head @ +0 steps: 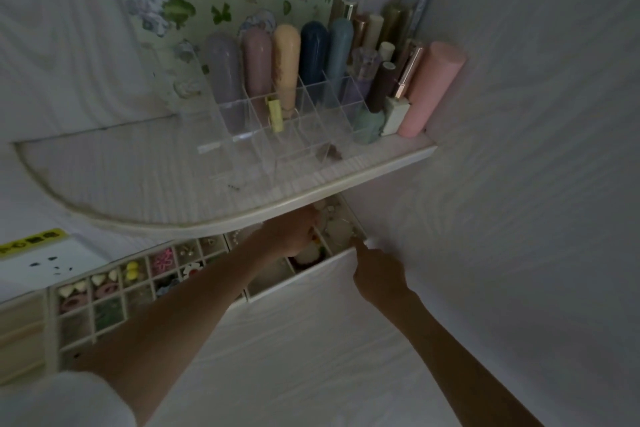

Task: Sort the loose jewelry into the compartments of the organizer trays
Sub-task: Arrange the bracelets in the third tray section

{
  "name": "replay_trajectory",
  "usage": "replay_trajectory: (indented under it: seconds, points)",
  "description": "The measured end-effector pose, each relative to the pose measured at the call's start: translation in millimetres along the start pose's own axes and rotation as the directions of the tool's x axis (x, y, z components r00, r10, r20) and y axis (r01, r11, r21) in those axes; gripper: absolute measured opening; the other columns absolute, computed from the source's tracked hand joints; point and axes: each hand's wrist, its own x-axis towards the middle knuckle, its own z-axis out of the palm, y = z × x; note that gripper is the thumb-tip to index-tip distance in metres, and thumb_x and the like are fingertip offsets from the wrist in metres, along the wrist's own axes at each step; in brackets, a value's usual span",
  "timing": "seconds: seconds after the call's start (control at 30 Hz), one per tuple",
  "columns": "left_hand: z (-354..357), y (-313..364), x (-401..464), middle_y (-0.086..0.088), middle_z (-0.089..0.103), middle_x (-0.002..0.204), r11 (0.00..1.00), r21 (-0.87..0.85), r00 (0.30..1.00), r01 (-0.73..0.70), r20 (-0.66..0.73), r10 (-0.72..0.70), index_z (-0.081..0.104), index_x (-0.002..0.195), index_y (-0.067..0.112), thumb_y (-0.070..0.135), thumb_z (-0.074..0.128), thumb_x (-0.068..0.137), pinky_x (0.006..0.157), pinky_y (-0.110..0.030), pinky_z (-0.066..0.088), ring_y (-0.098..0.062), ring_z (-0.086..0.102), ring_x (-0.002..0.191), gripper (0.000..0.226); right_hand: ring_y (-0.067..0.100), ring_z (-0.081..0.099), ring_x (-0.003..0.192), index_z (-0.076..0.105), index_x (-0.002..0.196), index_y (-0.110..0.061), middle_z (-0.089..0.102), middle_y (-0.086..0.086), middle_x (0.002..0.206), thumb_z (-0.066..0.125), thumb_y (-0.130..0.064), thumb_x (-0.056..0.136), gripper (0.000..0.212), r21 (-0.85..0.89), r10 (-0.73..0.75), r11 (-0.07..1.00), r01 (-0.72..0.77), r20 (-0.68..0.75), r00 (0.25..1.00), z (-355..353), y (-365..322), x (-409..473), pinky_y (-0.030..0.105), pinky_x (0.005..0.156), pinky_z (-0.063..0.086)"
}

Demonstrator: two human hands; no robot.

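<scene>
Here the left hand point(294, 236) reaches forward under the shelf point(242, 215) into the right organizer tray point(301, 279), arm stretched long, wrist bent down; its fingers curl into a compartment, but what they hold, if anything, cannot be told. The right hand point(375, 269) rests at the tray's right corner, forefinger extended toward the corner, other fingers folded. Small pale jewelry point(334, 225) lies in the compartments just beyond the left hand. The left organizer tray point(104, 291) holds coloured pieces.
</scene>
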Motion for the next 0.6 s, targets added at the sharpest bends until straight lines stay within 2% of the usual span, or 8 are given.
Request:
replay_trajectory:
  seconds: [0.17,0.33,0.47,0.53,0.6]
  points:
    - [-6.9,15.6,3.3,-0.003,0.049,0.135,0.985,0.137,0.993,-0.102,0.070,0.093,0.057,0.125,0.019,0.022,0.037,0.097,0.102,-0.029,0.026,-0.021,0.038,0.130,0.034,0.024,0.058,0.107,0.016,0.149,-0.021,0.057,0.009,0.123,0.029,-0.011,0.096,0.055,-0.046,0.024,0.999,-0.022,0.038,0.999,0.2,-3.7,3.8,0.030,0.085,0.045]
    - [-7.2,21.3,5.9,0.006,0.049,0.136,0.988,0.102,0.990,-0.113,0.094,0.104,0.059,0.123,0.032,0.025,0.032,0.099,0.102,-0.030,0.027,-0.020,0.036,0.131,0.037,0.026,0.057,0.109,0.015,0.149,-0.022,0.057,0.010,0.124,0.031,-0.010,0.096,0.056,0.019,0.033,0.999,-0.033,0.045,0.998,-2.1,-4.9,-0.5,0.030,0.086,0.045]
    - [-10.8,25.9,-0.2,-0.002,0.050,0.135,0.990,0.114,0.997,-0.081,0.009,0.081,0.057,0.124,0.018,0.022,0.037,0.096,0.101,-0.033,0.031,-0.022,0.039,0.129,0.035,0.025,0.059,0.102,0.015,0.149,-0.025,0.060,0.010,0.116,0.032,-0.010,0.095,0.058,0.037,0.020,0.999,-0.020,-0.004,1.000,-3.9,-2.5,0.3,0.031,0.080,0.046]
    - [-7.1,25.6,-1.3,0.001,0.050,0.137,0.991,0.096,0.996,-0.092,-0.009,0.093,0.056,0.124,0.022,0.022,0.038,0.093,0.103,-0.035,0.034,-0.022,0.040,0.129,0.036,0.026,0.060,0.101,0.019,0.148,-0.026,0.061,0.010,0.114,0.034,-0.010,0.094,0.058,0.039,0.028,0.999,-0.027,-0.023,0.999,-5.9,-2.3,6.8,0.033,0.081,0.046]
    - [-5.3,27.5,-2.6,0.004,0.047,0.141,0.987,0.102,0.992,-0.125,0.044,0.121,0.054,0.127,0.028,0.023,0.038,0.093,0.107,-0.038,0.031,-0.021,0.037,0.132,0.039,0.027,0.059,0.103,0.026,0.146,-0.027,0.061,0.011,0.116,0.037,-0.011,0.093,0.056,0.089,0.042,0.995,-0.041,-0.010,0.999,-7.1,-2.8,14.1,0.034,0.082,0.046]
